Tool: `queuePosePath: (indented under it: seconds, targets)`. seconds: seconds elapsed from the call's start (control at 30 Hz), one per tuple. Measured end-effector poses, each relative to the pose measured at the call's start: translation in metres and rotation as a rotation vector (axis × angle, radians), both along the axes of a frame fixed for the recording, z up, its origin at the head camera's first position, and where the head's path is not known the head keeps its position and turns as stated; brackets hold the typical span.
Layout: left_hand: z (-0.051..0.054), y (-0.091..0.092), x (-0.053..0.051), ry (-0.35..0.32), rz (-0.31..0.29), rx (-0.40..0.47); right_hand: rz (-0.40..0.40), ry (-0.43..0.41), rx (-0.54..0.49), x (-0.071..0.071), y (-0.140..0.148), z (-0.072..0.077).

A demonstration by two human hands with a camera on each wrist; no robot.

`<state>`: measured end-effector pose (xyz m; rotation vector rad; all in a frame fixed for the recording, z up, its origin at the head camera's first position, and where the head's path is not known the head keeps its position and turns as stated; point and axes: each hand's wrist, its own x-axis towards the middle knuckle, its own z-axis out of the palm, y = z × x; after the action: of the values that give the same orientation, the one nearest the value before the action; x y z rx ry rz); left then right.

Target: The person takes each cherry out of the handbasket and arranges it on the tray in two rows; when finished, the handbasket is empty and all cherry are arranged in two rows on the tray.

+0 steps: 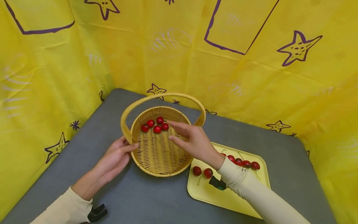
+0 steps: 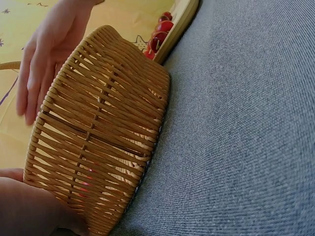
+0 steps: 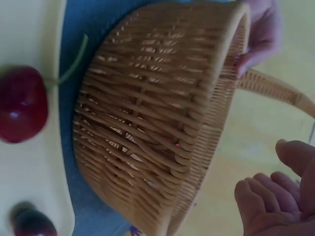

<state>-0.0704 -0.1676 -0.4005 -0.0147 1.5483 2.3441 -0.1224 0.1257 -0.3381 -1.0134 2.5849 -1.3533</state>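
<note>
A round woven basket (image 1: 162, 155) with an arched handle (image 1: 167, 94) holds several red cherries (image 1: 157, 129) toward its back left. My left hand (image 1: 113, 158) grips the basket's left rim, thumb over the edge, also visible at the lower left of the left wrist view. Over the basket's right side, my right hand (image 1: 195, 141) hovers with fingers apart and nothing between them. The right wrist view shows that right hand (image 3: 280, 196) beside the rim, its fingers slightly bent and empty.
To the basket's right lies a yellow tray (image 1: 195, 189) with several cherries (image 1: 208, 173), some in a row near its back edge; my right forearm passes over it. Yellow patterned cloth (image 1: 167, 62) hangs behind and beside the grey table (image 1: 134, 202).
</note>
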Motion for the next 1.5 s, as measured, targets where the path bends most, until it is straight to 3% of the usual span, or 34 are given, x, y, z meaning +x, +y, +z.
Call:
queuePosePath:
  seconds: [0.27,0.67,0.97,1.23,1.5]
  targets:
    - [0.002,0.001,-0.001,0.004,0.009,0.003,-0.015,-0.005,0.093,-0.032,-0.022,-0.020]
    - [0.003,0.005,0.000,-0.009,0.010,0.020,-0.050,-0.006,0.257,-0.060,-0.033,-0.045]
    - [0.003,0.007,-0.001,-0.007,0.005,0.032,-0.088,-0.065,0.308,-0.063,-0.035,-0.049]
    - [0.003,0.004,0.000,-0.003,0.011,0.031,-0.101,-0.025,0.329,-0.066,-0.042,-0.055]
    - [0.001,0.002,0.000,-0.012,0.014,0.033,-0.108,-0.079,0.257,-0.067,-0.046,-0.059]
